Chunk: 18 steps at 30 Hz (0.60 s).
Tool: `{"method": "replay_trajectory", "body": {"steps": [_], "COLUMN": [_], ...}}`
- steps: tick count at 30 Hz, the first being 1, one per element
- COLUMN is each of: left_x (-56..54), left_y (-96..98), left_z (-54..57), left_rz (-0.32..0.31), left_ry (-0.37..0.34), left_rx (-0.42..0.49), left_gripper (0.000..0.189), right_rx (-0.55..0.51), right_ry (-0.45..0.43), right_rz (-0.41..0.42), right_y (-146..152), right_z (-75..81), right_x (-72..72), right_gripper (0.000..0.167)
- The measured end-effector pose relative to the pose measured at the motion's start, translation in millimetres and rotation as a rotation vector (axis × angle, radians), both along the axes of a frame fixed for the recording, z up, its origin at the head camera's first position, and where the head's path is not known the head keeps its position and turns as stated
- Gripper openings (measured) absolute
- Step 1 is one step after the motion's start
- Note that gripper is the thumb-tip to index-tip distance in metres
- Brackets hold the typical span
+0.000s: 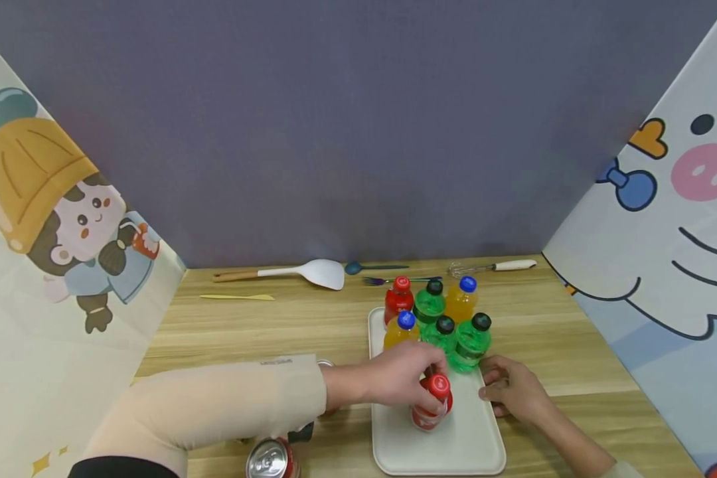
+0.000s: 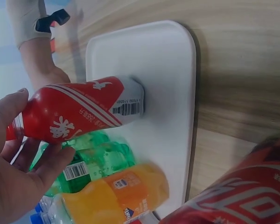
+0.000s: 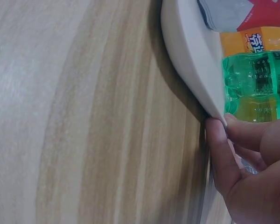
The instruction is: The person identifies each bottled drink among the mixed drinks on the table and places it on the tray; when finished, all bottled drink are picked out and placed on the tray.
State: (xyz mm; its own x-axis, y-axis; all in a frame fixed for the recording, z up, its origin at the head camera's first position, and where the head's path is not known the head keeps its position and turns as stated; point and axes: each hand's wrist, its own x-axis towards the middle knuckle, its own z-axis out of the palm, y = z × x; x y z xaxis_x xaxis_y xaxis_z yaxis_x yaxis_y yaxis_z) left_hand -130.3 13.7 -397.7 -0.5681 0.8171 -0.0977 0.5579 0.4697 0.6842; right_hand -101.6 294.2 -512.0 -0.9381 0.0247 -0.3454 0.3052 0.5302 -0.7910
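Note:
My left hand [image 1: 403, 377] grips a red cola bottle [image 1: 428, 417] around its neck and cap, over the front half of a white tray [image 1: 394, 455]. In the left wrist view the bottle [image 2: 91, 109] has its base at the tray surface; whether it bears its full weight there I cannot tell. My right hand [image 1: 516, 392] pinches the tray's right edge between thumb and fingers, as the right wrist view shows. On the tray's far half stand another red bottle [image 1: 398, 305], orange drink bottles [image 1: 461, 304] with blue caps, and green bottles [image 1: 471, 345] with black caps.
A red can [image 1: 269, 458] stands left of the tray, with another can partly hidden by my left sleeve. Along the back lie a white spatula [image 1: 322, 273], a dark spoon [image 1: 354, 267], a fork [image 1: 373, 281], a whisk [image 1: 514, 265] and a yellow knife [image 1: 236, 297].

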Motion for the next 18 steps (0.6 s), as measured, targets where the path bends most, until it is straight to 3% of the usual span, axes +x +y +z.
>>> {"method": "replay_trajectory", "body": {"steps": [7, 12, 18], "left_x": [-0.9, -0.1, 4.0], "left_y": [2.1, -1.8, -25.8], "left_z": [-4.6, -3.3, 11.4], "left_rz": [0.004, -0.023, -0.066], "left_ry": [-0.008, 0.023, 0.062], "left_rx": [0.003, -0.003, 0.026], "left_gripper": [0.028, 0.035, 0.045], "right_rx": [0.017, 0.042, 0.077], "right_ry": [0.021, 0.045, 0.094], "right_rz": [0.023, 0.057, 0.265], "right_y": [1.7, 4.4, 20.8], "right_z": [0.2, 0.5, 9.2], "right_x": [-2.2, -2.9, -7.3], "right_gripper": [0.055, 0.052, 0.048]}}
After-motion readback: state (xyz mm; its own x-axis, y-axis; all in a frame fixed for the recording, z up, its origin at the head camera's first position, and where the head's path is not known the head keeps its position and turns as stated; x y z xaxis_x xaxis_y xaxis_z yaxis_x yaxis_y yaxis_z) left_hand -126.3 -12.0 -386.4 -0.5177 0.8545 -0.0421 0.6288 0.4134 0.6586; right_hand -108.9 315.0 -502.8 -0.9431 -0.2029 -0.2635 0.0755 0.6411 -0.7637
